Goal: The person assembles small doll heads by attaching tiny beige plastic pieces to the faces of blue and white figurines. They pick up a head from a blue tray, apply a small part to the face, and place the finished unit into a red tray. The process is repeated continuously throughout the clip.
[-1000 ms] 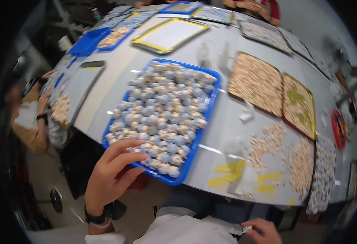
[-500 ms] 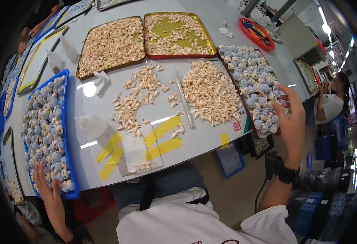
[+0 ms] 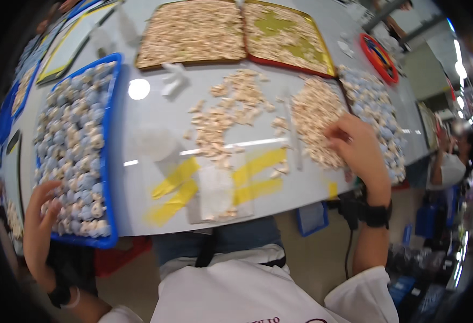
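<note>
A broad, glossy white table [image 3: 142,121] fills much of the view. At its left lies a blue, rectangular, plastic-looking tray [image 3: 109,134]; loaded like this, it would probably need two hands at opposite rims. The person's left hand [image 3: 40,220] is at the tray's near left corner, fingers half curled, thumb apart, nothing visibly held. The right hand [image 3: 360,151] is over the table's right side, fingers bent toward the thumb; whether it pinches anything cannot be told. Heaped in the tray are rounded, pale blue-and-cream pieces [image 3: 72,129], seemingly light and apt to roll, best gripped around their sides. Smallest, beside the right hand, are piled narrow cream-coloured pieces [image 3: 314,121], probably light and easily chipped, best pinched mid-length.
</note>
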Available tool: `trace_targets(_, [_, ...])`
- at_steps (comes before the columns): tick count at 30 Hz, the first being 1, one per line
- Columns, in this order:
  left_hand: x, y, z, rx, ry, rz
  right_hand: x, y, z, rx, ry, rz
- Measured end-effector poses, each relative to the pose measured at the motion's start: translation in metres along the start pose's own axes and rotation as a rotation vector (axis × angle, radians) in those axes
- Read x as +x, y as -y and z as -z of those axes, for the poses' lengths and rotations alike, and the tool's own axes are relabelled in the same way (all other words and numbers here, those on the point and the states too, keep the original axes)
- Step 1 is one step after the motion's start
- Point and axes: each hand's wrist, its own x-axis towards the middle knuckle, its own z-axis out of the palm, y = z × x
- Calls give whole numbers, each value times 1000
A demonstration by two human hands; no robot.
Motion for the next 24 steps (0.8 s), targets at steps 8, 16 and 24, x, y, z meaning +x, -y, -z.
trace_targets(8, [32, -21, -25, 485, -359, -408, -2, 3, -9, 68, -101, 7])
trace_targets(16, [16, -4, -18, 293, -393, -351, -3, -19, -10, 72, -229, -51])
trace_targets(24, [-9, -13, -28, -49, -535, -410, -16, -24, -9, 369, -356, -120])
